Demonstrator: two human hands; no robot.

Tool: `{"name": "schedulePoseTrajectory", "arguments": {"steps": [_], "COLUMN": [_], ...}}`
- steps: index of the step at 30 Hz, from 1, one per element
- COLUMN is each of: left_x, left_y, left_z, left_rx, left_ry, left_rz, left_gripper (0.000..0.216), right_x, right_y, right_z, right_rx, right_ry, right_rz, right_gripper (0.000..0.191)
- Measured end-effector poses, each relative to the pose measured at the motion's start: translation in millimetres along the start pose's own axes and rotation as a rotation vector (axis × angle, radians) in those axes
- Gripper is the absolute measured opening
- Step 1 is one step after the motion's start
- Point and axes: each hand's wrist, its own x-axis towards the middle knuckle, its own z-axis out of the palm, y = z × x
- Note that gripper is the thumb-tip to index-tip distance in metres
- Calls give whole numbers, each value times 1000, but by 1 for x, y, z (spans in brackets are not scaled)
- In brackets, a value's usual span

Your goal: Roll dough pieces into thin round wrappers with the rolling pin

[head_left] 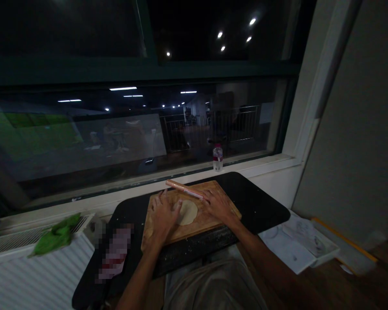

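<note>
Pale dough disc (189, 212) flat, roundish on wooden board (194, 231), black worktop (260, 202) below. Looks rolled out; whether thinning remains, can't tell. Left hand (164, 212): fingers spread, thumb at dough edge, nothing gripped. Right hand (218, 205) at end of rolling pin (183, 187), grip unclear.

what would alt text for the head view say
Left hand at the edge of a flat dough round on a wooden board, right hand at one end of a rolling pin; a bottle stands by the window.
</note>
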Motion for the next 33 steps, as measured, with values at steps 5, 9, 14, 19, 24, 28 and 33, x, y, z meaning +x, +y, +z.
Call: {"name": "schedulePoseTrajectory", "arguments": {"steps": [5, 9, 14, 19, 24, 28, 33], "left_x": [-21, -19, -14, -17, -15, -9, -5], "left_y": [13, 11, -3, -6, -4, -10, -20], "left_z": [4, 5, -1, 3, 6, -2, -8], "left_rx": [85, 93, -148, -125, -78, -235, -464], "left_ry": [-287, -353, -456, -417, -395, -493, -592], "left_rz": [124, 165, 257, 239, 189, 229, 281], "left_gripper": [107, 106, 93, 103, 106, 101, 90], "right_x": [1, 1, 1, 0, 1, 1, 2], "right_y": [0, -1, -1, -1, 1, 3, 5], "right_z": [-5, -4, -5, -7, -3, 1, 3], "right_rx": [-22, -18, -7, -12, 21, 62, 82], "right_ry": [29, 5, 0, -2, 7, -2, -7], "right_rz": [36, 27, 20, 9, -4, -36, -65], "right_gripper": [41, 39, 40, 40, 41, 43, 40]}}
